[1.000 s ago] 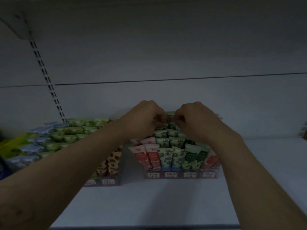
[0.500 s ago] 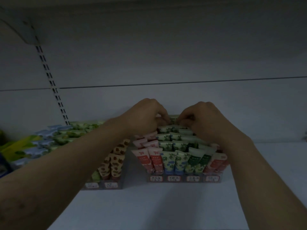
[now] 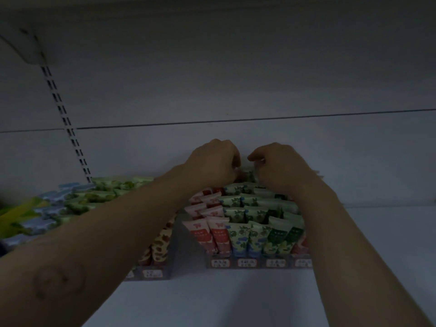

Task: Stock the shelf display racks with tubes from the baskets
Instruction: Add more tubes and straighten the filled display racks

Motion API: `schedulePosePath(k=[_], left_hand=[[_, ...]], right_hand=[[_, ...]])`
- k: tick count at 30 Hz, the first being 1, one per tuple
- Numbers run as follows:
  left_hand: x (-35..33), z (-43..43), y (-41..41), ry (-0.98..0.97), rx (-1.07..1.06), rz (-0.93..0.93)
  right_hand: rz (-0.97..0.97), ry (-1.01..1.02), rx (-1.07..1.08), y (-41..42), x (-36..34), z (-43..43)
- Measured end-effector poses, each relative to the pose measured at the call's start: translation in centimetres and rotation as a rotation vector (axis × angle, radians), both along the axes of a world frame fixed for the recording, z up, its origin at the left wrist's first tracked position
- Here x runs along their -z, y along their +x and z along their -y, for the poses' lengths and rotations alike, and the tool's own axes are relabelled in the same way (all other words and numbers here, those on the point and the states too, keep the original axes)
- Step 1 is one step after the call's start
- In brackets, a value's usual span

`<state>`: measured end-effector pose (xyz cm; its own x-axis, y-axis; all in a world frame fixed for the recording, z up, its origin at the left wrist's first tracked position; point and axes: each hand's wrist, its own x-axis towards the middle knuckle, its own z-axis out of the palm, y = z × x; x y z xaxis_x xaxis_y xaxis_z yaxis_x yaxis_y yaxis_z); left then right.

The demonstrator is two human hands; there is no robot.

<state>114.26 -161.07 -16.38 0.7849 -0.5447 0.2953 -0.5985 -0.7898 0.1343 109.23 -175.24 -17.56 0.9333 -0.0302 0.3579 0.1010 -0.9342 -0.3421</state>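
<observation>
A tiered display rack (image 3: 250, 263) stands on the white shelf (image 3: 236, 300), packed with rows of red tubes (image 3: 220, 234), leaf-patterned tubes (image 3: 240, 236) and dark green tubes (image 3: 280, 237). Both hands reach over it to the back row. My left hand (image 3: 212, 164) and my right hand (image 3: 280, 168) have curled fingers that pinch a green-patterned tube (image 3: 248, 175) standing at the rack's rear top. The fingertips are mostly hidden behind the knuckles. No basket is in view.
A second rack (image 3: 153, 273) with brown-spotted tubes sits close on the left. Further left lies a pile of green and blue packs (image 3: 77, 199). A slotted upright (image 3: 68, 128) runs up the back wall. Another shelf (image 3: 212, 20) hangs low overhead.
Both hands have stayed at the rack's back row and drawn slightly apart, leaving a small gap between them. The view has shifted closer to the shelf.
</observation>
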Motion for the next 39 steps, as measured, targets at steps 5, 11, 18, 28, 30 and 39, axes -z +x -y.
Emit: schedulePosePath(k=[5,11,18,28,30,39], left_hand=[[0.2,0.4,0.5,-0.062,-0.011,-0.079],[0.7,0.2,0.3,-0.114,0.017,-0.038],[0.9,-0.4,0.2,-0.189,0.026,-0.057],[0.9,0.0,-0.1,-0.120,-0.031,-0.012],[1.0,0.1,-0.2,-0.114,-0.046,0.005],[1.5,0.4,0.0,-0.153,-0.048,-0.013]], right_hand=[[0.057,0.156,0.062,0.9,1.2,-0.2],[0.046,0.284,0.116,1.7,1.1,-0.2],[0.008,0.226,0.166,2.3,1.1,-0.4],[0.002,0.167,0.138,1.5,0.8,-0.8],[-0.007,0.139,0.126,1.4,0.9,-0.9],[-0.043,0.165,0.055,1.8,1.5,-0.8]])
